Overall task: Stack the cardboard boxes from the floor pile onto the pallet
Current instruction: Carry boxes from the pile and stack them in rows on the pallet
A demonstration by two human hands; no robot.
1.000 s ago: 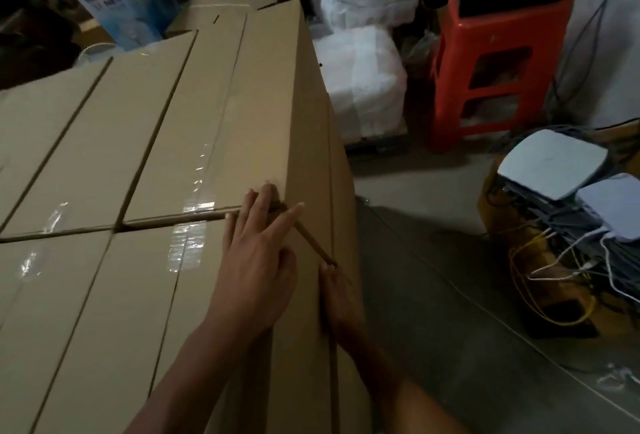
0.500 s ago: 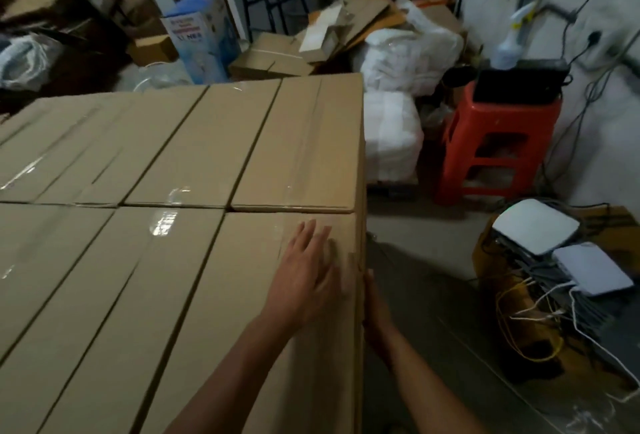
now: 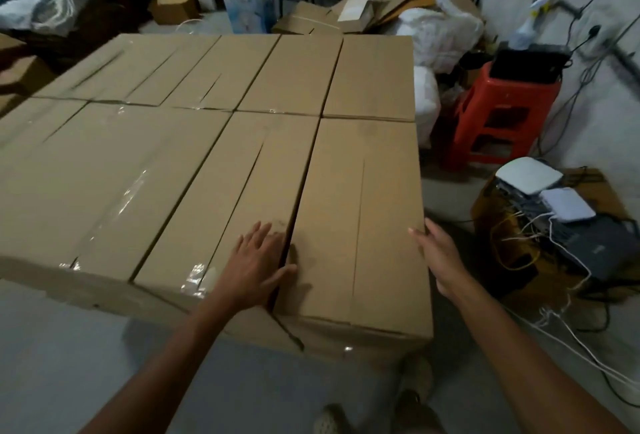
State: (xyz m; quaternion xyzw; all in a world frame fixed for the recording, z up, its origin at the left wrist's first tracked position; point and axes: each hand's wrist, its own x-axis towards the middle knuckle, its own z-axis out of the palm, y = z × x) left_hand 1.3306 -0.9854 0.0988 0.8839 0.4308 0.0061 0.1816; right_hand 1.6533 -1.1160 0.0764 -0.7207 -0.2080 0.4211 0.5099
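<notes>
The left hand is lying flat and spread, grasping nothing, across the dark gap just left of the corner cardboard box. The right hand is pressing straight, released fingers against that box's right top edge. The corner box is sitting at the near right end of the stack's top layer, and the pallet is hidden beneath. A hard leftward push is risking a pinch between it and the neighbouring box. A skewed shove could be sending it rightward onto the routers and cables.
</notes>
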